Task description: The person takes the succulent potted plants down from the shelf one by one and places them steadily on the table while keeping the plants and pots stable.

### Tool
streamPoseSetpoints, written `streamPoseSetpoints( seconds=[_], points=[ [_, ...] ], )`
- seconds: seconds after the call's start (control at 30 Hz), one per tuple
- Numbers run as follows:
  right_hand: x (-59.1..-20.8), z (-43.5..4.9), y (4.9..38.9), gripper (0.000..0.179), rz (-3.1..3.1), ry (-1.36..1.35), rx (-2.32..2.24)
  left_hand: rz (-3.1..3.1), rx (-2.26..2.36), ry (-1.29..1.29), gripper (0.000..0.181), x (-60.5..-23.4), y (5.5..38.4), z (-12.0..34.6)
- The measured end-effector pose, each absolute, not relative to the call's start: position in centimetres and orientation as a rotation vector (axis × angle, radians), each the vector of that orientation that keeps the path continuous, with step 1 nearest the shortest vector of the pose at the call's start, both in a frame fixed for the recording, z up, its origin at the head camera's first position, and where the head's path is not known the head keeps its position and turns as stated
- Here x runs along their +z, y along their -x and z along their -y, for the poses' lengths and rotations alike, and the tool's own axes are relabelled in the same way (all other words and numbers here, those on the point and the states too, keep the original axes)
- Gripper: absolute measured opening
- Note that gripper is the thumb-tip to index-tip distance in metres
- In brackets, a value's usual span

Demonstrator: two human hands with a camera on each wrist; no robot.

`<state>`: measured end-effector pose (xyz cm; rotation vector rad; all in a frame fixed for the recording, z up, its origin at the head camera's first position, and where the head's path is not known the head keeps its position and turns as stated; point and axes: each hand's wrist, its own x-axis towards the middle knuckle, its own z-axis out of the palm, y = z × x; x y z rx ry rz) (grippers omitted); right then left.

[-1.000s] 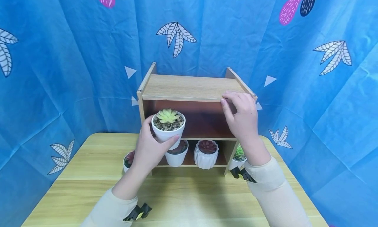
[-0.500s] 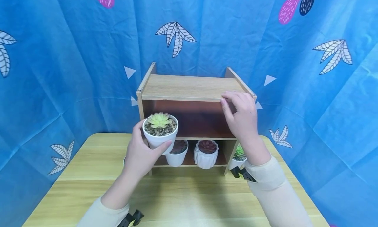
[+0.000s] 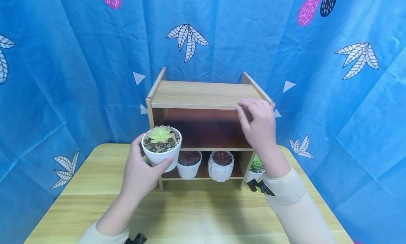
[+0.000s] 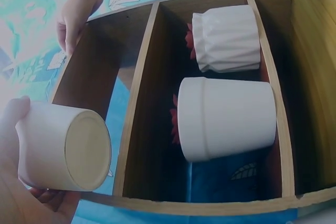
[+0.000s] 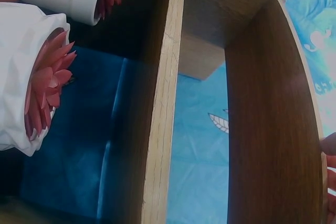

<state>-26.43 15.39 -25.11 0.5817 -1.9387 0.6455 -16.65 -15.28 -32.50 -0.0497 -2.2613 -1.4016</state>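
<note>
In the head view my left hand (image 3: 139, 175) grips a white potted succulent (image 3: 165, 156) with pale green leaves and gravelly soil. It is held up before the left side of a small wooden shelf (image 3: 200, 95). The left wrist view shows the pot's round base (image 4: 88, 149), with fingers and thumb around its side. My right hand (image 3: 260, 127) holds the front edge of the shelf's top board near its right end, fingers on top and thumb at the edge. On the lower tier stand a smooth white pot (image 3: 189, 170) and a ribbed white pot (image 3: 221, 171), both with dark red succulents.
A green succulent in a white pot (image 3: 255, 168) stands right of the shelf, partly behind my right forearm. The shelf rests on a light wooden table (image 3: 203, 212). A blue patterned curtain (image 3: 203, 25) hangs behind and along both sides.
My left hand has moved left and down with the potted succulent, away from the shelf's middle. It now hides the red succulent at the shelf's left. My right hand has stayed in place.
</note>
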Motion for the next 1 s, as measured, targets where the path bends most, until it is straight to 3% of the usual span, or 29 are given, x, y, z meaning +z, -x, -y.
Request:
streamPoseSetpoints(
  seconds=[1.0],
  points=[
    [-25.2,-15.3,26.3,0.020,1.924,-0.580,0.626,2.198,-1.394,-0.184,0.101,-34.0,15.0,19.8]
  ],
)
